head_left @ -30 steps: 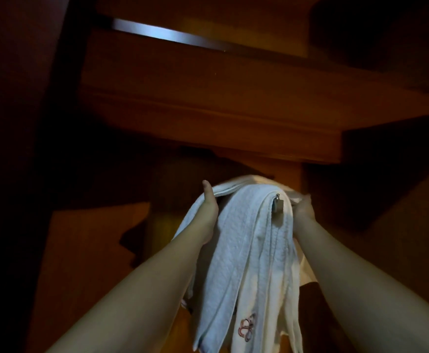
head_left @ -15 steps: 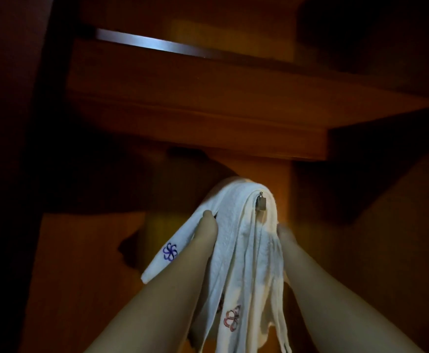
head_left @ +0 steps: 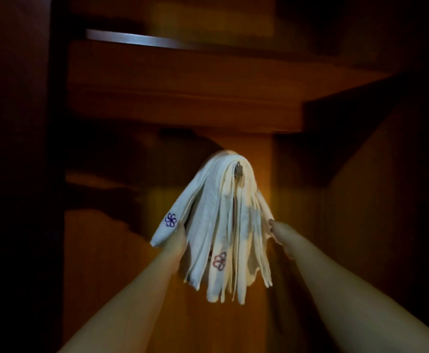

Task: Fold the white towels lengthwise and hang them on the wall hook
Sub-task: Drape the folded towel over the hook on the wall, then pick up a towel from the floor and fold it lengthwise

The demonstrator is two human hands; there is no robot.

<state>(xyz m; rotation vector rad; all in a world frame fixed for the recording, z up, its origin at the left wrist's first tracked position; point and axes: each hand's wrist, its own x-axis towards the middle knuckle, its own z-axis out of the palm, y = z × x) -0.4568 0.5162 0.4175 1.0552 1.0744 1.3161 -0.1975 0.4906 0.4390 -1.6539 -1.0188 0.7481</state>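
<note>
Hanging over the metal hook [head_left: 238,169] above both hands, the white towels [head_left: 223,225] drape down between them. Left hand [head_left: 179,240] grips the flowered left edge; right hand [head_left: 278,234] touches the right edge, its fingers' grip unclear.

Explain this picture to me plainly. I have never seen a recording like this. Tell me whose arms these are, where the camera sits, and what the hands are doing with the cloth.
There is no machine here. A person wears a camera on the head, so you look forward along their own two bare arms. In front is a dim wooden wall under a wooden shelf. A small metal hook sticks out of the wall, and a bundle of white towels is draped over it, the ends hanging down. Two towels show small stitched flowers, one purple, one red. The left hand holds the bundle's left edge and the right hand touches its right edge. How the fingers lie is too dark to tell.
</note>
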